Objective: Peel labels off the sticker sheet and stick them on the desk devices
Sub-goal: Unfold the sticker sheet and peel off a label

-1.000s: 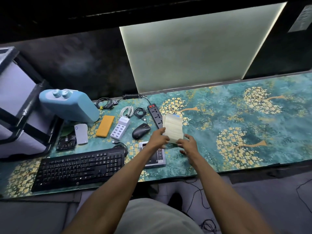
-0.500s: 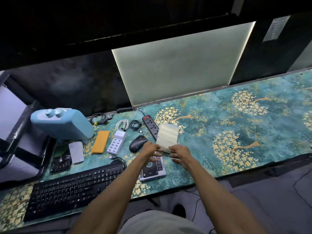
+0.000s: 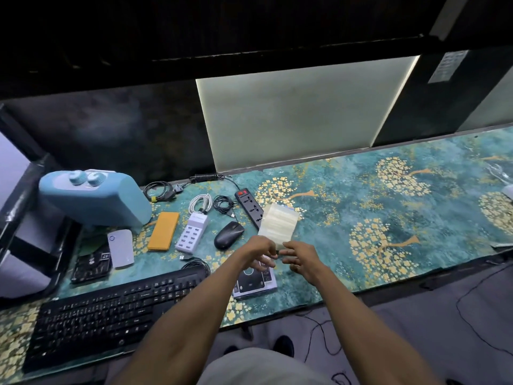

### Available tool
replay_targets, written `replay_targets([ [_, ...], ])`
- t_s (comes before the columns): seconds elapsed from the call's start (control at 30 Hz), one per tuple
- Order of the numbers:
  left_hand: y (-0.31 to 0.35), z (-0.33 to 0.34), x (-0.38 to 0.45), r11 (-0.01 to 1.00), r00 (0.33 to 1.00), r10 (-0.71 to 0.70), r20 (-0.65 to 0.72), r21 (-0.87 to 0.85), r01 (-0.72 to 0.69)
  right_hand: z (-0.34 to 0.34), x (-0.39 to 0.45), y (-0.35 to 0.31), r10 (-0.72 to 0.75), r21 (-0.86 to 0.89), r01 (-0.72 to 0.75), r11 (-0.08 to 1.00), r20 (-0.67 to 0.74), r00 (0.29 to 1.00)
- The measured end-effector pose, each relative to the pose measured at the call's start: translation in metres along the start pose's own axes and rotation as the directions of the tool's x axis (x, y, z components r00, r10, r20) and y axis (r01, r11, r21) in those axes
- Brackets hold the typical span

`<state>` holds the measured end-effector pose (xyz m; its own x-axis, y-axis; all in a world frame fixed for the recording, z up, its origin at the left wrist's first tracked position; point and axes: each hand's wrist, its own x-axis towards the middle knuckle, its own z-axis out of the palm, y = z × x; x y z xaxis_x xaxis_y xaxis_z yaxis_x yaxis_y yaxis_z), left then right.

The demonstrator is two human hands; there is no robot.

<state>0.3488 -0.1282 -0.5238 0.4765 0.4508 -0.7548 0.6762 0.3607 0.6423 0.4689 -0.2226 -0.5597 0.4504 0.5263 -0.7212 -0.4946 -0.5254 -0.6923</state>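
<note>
I see the pale, flat, rectangular sticker sheet (image 3: 278, 223); left hand (image 3: 259, 251) and right hand (image 3: 301, 259) pinch its near edge.

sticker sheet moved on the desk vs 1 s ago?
No. The sticker sheet lies beside the power strip, as before; only the camera shifted.

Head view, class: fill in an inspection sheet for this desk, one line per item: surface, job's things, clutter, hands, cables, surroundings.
Surface: teal mat with gold trees covers the desk.
Job's things: sticker sheet lies beside the power strip; mouse, keyboard, USB hub.
Clutter: orange case, blue box, white device.
Hands: left hand and right hand meet above the sheet's near edge, fingers curled; any label between them is too small to tell.
Cables: white coil, black coils.
Surroundings: lit panel behind.
</note>
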Motion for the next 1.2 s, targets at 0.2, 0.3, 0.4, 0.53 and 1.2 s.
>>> replay_targets([
  [0.2, -0.018, -0.002, 0.014, 0.977, 0.996, -0.059, -0.069, -0.208, 0.043, 0.003, 0.002, 0.011, -0.06, 0.172, 0.081, 0.982, -0.125, 0.99],
  [0.3, -0.022, -0.012, 0.015, 0.938, 0.995, -0.1, -0.028, -0.336, 0.085, 0.003, 0.007, 0.015, -0.102, 0.179, 0.146, 0.973, -0.237, 0.966],
  [0.4, -0.023, -0.019, 0.019, 0.923, 0.992, -0.126, -0.005, -0.367, 0.115, -0.004, 0.006, 0.021, -0.184, -0.016, 0.188, 0.982, -0.301, 0.936],
  [0.53, -0.017, -0.025, 0.015, 0.887, 0.989, -0.13, 0.072, -0.437, 0.148, -0.009, -0.007, 0.025, -0.421, -0.499, 0.272, 0.823, -0.213, 0.882],
  [1.2, -0.03, -0.018, 0.036, 0.959, 0.962, 0.255, -0.101, -0.102, -0.265, -0.024, -0.009, 0.028, -0.167, 0.135, 0.182, 0.974, -0.115, 0.979],
])
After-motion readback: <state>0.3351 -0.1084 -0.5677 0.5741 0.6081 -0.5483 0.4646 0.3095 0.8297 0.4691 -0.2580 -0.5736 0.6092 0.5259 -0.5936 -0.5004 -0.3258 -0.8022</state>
